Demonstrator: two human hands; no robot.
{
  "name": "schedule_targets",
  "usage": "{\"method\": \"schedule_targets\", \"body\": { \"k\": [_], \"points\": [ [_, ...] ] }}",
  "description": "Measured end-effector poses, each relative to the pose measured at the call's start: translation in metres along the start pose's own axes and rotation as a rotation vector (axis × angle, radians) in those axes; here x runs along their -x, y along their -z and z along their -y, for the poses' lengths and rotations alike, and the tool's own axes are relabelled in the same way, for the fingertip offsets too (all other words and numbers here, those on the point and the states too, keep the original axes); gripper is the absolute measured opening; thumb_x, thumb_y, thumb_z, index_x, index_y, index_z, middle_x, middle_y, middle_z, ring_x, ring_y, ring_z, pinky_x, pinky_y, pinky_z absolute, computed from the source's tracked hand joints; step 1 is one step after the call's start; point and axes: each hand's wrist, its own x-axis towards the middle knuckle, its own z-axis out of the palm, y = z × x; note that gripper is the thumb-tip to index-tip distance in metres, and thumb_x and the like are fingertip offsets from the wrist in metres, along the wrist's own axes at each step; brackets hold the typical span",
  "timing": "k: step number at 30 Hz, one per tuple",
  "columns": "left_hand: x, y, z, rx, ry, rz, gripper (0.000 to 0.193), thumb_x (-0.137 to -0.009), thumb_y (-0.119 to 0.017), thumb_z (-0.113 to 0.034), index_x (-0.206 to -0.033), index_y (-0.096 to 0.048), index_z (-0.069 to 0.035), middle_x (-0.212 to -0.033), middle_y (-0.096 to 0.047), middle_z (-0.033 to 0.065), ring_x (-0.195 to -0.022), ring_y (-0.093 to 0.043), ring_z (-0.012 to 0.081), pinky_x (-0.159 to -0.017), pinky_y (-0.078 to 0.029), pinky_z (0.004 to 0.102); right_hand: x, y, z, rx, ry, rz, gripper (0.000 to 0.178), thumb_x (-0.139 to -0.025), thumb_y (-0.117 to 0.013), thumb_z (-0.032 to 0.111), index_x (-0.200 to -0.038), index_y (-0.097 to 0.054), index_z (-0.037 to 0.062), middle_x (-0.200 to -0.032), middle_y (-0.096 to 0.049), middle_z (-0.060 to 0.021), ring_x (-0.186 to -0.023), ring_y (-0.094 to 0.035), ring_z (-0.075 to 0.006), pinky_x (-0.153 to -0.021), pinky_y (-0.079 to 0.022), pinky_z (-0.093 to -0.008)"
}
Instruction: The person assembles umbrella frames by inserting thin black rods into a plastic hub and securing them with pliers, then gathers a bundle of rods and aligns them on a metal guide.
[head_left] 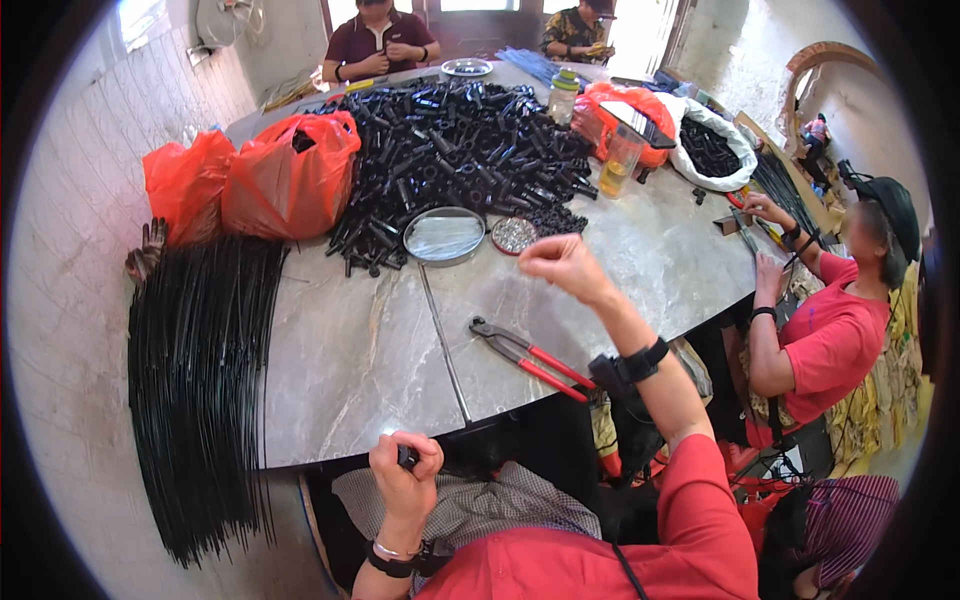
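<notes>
My left hand [405, 478] is closed around a short black tubular part [408, 457], held low in front of my body near the table's front edge. My right hand [570, 268] is raised over the table with thumb and fingertips pinched together. Whatever it may hold is too small to make out. Just beyond those fingertips stands a small round red dish [497, 247] of tiny metal pieces. Beside it is a round steel tray [440, 263] of thin clear strips. End-cutting pincers [487, 331] with red handles lie on the table between my hands.
A large heap of black tubular parts [450, 150] covers the table's middle. Red plastic bags [290, 185] and a bundle of long black rods [200, 390] are at left. A cup [616, 170] and white sack [742, 180] stand right. Co-workers sit at right and far side.
</notes>
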Motion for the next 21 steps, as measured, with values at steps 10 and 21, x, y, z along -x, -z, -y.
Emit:
{"method": "schedule_targets", "body": {
  "k": [10,21],
  "points": [
    [0.014,0.003,-0.001,0.039,-0.003,-0.013,0.055,-0.1,-0.037,-0.046,-0.068,-0.054,-0.005,-0.049,-0.03,-0.0028,-0.044,-0.025,0.0098,-0.048,-0.022,0.028,0.057,-0.021,0.02,0.078,-0.126,-0.055,0.016,-0.073,-0.066,0.015,-0.079,-0.073,0.0021,-0.067,-0.063,0.0019,-0.061,-0.053,-0.0065,-0.056,-0.043,-0.023],
    [0.02,0.004,0.001,0.09,-0.005,-0.052,0.051,-0.1,-0.04,-0.043,-0.068,-0.055,-0.005,-0.049,-0.032,-0.0019,-0.043,-0.025,0.0093,-0.046,-0.021,0.0272,0.083,-0.048,0.036,-0.388,-0.161,0.038,0.011,-0.077,-0.06,0.004,-0.082,-0.069,-0.0007,-0.068,-0.06,0.0001,-0.058,-0.049,-0.0049,-0.054,-0.039,-0.0195]
  ]
}}
